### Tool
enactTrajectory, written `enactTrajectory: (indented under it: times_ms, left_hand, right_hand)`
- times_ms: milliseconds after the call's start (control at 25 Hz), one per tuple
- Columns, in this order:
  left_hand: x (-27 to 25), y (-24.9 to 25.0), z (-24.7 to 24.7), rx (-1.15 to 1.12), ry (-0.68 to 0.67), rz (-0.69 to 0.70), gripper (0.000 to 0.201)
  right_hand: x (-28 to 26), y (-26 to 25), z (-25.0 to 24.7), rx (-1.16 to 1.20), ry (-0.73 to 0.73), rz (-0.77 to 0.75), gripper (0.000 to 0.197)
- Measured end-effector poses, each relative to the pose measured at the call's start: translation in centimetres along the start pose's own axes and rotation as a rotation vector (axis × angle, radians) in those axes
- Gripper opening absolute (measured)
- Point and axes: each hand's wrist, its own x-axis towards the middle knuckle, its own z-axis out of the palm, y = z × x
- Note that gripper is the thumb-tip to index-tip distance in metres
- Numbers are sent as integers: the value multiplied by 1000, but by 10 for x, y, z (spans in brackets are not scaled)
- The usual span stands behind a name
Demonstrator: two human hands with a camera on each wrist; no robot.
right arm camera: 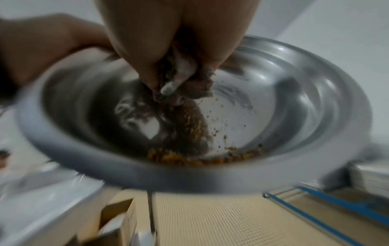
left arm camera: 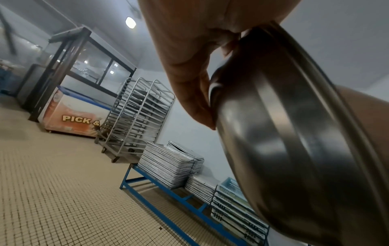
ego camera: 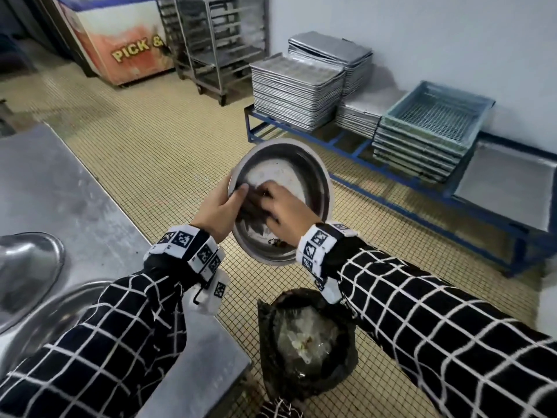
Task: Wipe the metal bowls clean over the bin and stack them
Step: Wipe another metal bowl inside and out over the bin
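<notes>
The head view is evenly lit and fairly sharp at centre, with soft, shallow shadows under the tray rack [ego camera: 401, 164]. Straight lines bow toward the edges (the wide lens), and the corners go soft. Dull glare lies on the steel table [ego camera: 60, 191]. In the left wrist view a round ceiling lamp [left arm camera: 130, 22] glows overhead against hazy grey walls; the bowl [left arm camera: 294, 133] carries bright streaks, and the near hand [left arm camera: 189, 58] is out of focus. The right wrist view is the poorest: heavy motion blur smears the bowl's rim [right arm camera: 147, 174] and the floor [right arm camera: 221, 221] edges, with white glare inside.
</notes>
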Motion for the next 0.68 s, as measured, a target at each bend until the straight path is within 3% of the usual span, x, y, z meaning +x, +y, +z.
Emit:
enactTrajectory:
  times_ms: [80,160,320,360,520,680]
  left_hand:
    - [6,0,-9,25,2,-4,34]
    - [11,-3,-15,46,15,-26,36]
    - [20,-1,-16,118,29,-7,31]
    - [23,2,-15,139,34,-5,31]
    - [38,12,-5,116,55,22,34]
    - [56,11,3,141,110,119,41]
  right_hand:
    - [-8,2,2,-81,-213,-112,35]
    - [-14,12,-3,-134,-274,-152,33]
    - [6,51,-39,-94,181,-42,30]
    - [17,61,-48,-110,221,-23,31]
    - [44,83,-43,-99,2,165,35]
    - [17,98,-9,-252,-103,76,33]
